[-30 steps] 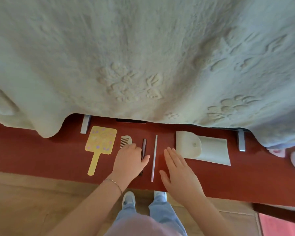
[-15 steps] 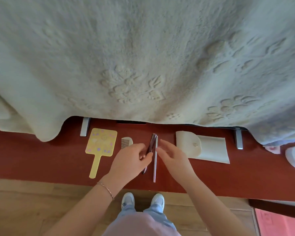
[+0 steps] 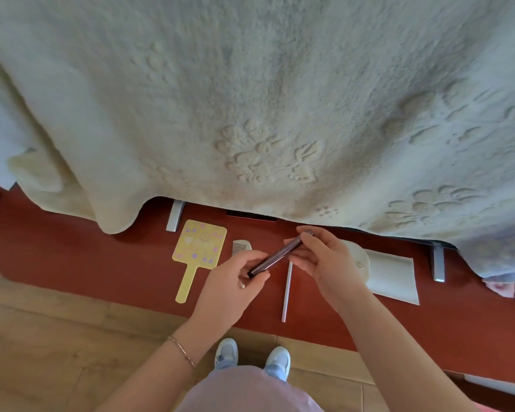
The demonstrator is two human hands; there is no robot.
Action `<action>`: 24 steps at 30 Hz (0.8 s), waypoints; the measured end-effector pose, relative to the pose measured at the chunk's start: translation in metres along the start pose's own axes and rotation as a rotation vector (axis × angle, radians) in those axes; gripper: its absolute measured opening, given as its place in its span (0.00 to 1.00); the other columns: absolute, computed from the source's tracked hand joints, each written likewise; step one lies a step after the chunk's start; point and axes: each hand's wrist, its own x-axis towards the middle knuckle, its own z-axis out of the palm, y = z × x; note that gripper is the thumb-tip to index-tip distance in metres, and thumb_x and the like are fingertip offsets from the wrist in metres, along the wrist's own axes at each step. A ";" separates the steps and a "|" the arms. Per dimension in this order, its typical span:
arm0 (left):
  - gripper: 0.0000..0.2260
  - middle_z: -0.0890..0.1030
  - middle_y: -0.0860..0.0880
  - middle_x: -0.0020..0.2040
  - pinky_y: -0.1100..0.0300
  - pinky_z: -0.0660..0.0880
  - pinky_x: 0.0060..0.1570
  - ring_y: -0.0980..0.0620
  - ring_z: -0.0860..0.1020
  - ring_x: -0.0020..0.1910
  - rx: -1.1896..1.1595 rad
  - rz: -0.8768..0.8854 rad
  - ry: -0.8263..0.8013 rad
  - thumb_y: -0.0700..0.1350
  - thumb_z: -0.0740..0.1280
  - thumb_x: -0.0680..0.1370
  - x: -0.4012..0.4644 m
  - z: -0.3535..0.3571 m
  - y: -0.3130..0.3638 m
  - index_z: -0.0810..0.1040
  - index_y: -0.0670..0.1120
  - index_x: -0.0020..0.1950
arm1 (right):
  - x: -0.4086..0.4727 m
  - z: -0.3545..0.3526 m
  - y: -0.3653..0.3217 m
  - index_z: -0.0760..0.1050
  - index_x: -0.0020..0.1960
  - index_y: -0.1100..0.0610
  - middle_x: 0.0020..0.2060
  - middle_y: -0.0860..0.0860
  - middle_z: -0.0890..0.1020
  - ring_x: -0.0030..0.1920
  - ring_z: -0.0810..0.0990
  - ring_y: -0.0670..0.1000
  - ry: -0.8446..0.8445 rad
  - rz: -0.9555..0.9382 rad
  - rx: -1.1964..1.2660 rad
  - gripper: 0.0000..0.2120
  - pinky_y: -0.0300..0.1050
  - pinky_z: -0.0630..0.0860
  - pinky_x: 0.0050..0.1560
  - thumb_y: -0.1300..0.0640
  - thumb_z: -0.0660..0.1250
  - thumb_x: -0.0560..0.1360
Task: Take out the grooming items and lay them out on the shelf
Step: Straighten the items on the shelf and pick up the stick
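Observation:
A dark slim stick (image 3: 275, 254) is lifted off the red shelf (image 3: 72, 257), tilted. My left hand (image 3: 235, 288) pinches its near end and my right hand (image 3: 324, 260) pinches its far end. On the shelf lie a yellow hand mirror (image 3: 197, 251), a small pale comb (image 3: 241, 246) partly hidden by my left hand, and a thin white stick (image 3: 286, 292). The white pouch (image 3: 393, 276) lies to the right, its flap end partly behind my right hand.
A cream fleece blanket (image 3: 265, 99) hangs over the back of the shelf. Two grey metal brackets (image 3: 174, 217) (image 3: 437, 263) stand under its hem. A pink and white object (image 3: 500, 288) sits at the far right. Wood floor and my shoes are below.
The dark stick lay on the shelf under my left hand a second ago. Both hands have since picked it up and raised it, one at each end.

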 end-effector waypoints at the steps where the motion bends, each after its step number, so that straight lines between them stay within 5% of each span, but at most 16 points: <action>1: 0.14 0.81 0.59 0.46 0.70 0.75 0.46 0.62 0.79 0.46 -0.026 0.000 0.028 0.43 0.70 0.73 -0.001 -0.002 0.000 0.74 0.61 0.50 | -0.001 -0.001 0.001 0.75 0.49 0.60 0.40 0.57 0.84 0.40 0.84 0.52 -0.017 0.016 0.000 0.06 0.41 0.81 0.43 0.64 0.59 0.79; 6: 0.11 0.81 0.58 0.46 0.72 0.74 0.45 0.62 0.79 0.45 -0.101 0.016 0.092 0.39 0.69 0.74 0.001 -0.012 0.002 0.78 0.54 0.50 | -0.005 -0.009 0.004 0.74 0.48 0.61 0.36 0.56 0.82 0.36 0.83 0.51 -0.110 0.081 0.021 0.05 0.40 0.81 0.40 0.65 0.59 0.78; 15: 0.12 0.83 0.54 0.47 0.67 0.76 0.48 0.55 0.80 0.46 -0.198 0.089 0.102 0.39 0.71 0.72 0.001 -0.020 0.012 0.78 0.56 0.49 | -0.017 -0.016 0.006 0.74 0.50 0.62 0.34 0.57 0.80 0.32 0.79 0.51 -0.249 0.039 0.039 0.05 0.39 0.77 0.34 0.65 0.61 0.76; 21: 0.12 0.81 0.57 0.44 0.72 0.73 0.44 0.61 0.79 0.46 0.041 0.177 -0.034 0.42 0.71 0.73 0.001 -0.022 0.005 0.74 0.59 0.46 | -0.019 -0.017 0.007 0.76 0.48 0.62 0.32 0.55 0.81 0.31 0.80 0.49 -0.191 -0.088 0.061 0.06 0.38 0.77 0.33 0.65 0.60 0.77; 24: 0.11 0.78 0.63 0.43 0.72 0.73 0.44 0.62 0.77 0.48 0.224 0.267 -0.131 0.54 0.66 0.74 0.002 -0.020 0.006 0.77 0.55 0.55 | -0.019 -0.016 0.011 0.77 0.47 0.61 0.31 0.54 0.81 0.31 0.79 0.50 -0.172 -0.114 -0.142 0.06 0.38 0.76 0.33 0.64 0.61 0.77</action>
